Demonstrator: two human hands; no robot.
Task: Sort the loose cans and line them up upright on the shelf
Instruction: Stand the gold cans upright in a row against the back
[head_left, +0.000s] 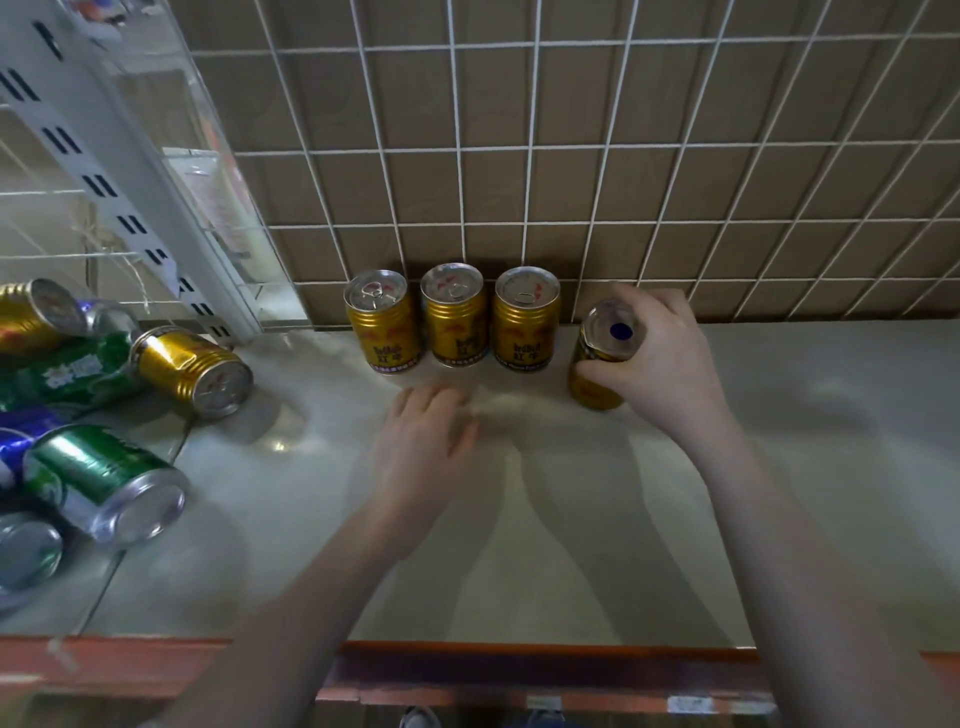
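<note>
The right hand (657, 358) grips a gold can (597, 358), fingers and thumb curled round its body from the right side. The can's top faces the camera and its long axis leans a little toward the near edge, so it is not quite upright; whether its base touches the shelf (571, 519) cannot be told. It sits just right of a row of three gold cans (452, 317) standing upright against the wire grid (571, 150) at the far side, and slightly nearer than that row. The coming move, as I judge it, turns on this offset: the held can must go far and a touch left to join the line, then stand straight

The left hand (423, 441) hovers over the bare shelf, near and just left of the row's middle, fingers loosely spread and holding nothing; it is blurred, so the finger pose is only roughly clear. The loose pile lies to its left: a gold can on its side (195, 369), a green can on its side (104, 480), and blue, green and gold ones beyond. The left hand is much nearer the pile than the right

The pile is cut off by the left edge, so its count is unknown. The right palm hides much of the held can's right side
</note>
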